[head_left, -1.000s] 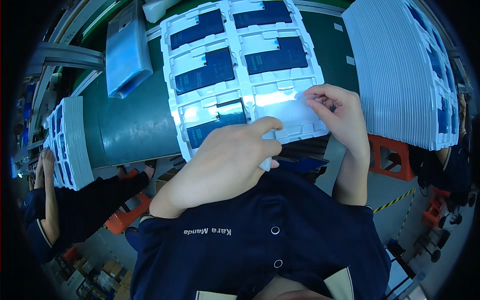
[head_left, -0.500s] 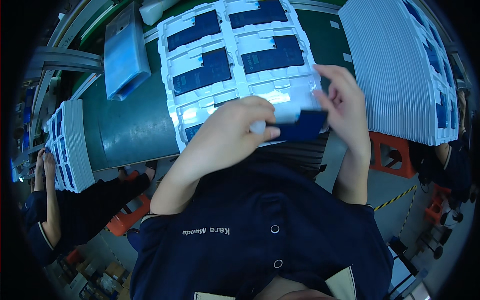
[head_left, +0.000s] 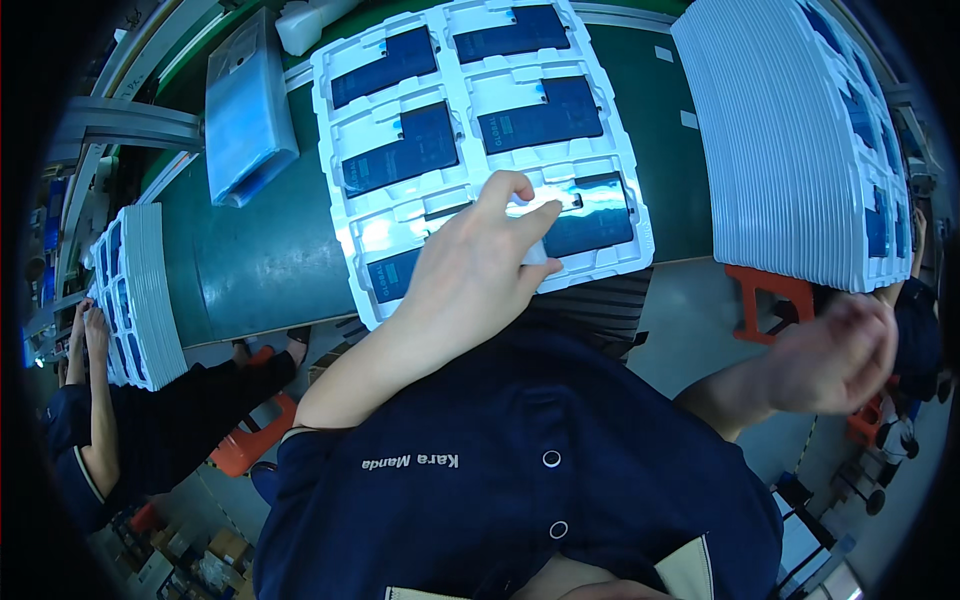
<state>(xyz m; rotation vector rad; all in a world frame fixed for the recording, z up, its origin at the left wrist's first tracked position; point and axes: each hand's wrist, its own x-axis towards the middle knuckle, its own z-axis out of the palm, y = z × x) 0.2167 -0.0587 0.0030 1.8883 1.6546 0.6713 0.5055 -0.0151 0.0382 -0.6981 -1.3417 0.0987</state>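
Observation:
A white molded tray (head_left: 465, 172) lies in front of me. Flat, dark, L-shaped battery packs, such as one at the middle right (head_left: 545, 118), sit in its pockets. My left hand (head_left: 475, 245) reaches over the tray's near half, fingers apart. Its fingertips are at the left end of the near-right battery (head_left: 595, 218), which lies in its pocket; something white, perhaps a finger cover, shows among them. That hand partly hides the near-left battery (head_left: 393, 274). Off the table to the right, my right hand (head_left: 835, 355) is blurred with its fingers curled; whether it holds anything is unclear.
A tall stack of white trays (head_left: 780, 140) stands at the right, a smaller stack (head_left: 150, 290) at the left. A clear plastic sleeve (head_left: 250, 120) lies on the green tabletop (head_left: 240, 255). A co-worker's hands (head_left: 88, 325) touch the left stack. A red stool (head_left: 765, 300) stands right.
The near-right battery, earlier held above the tray between my hands, now lies in its pocket. My right hand has swung away to the right and toward me. My left hand's fingers have spread.

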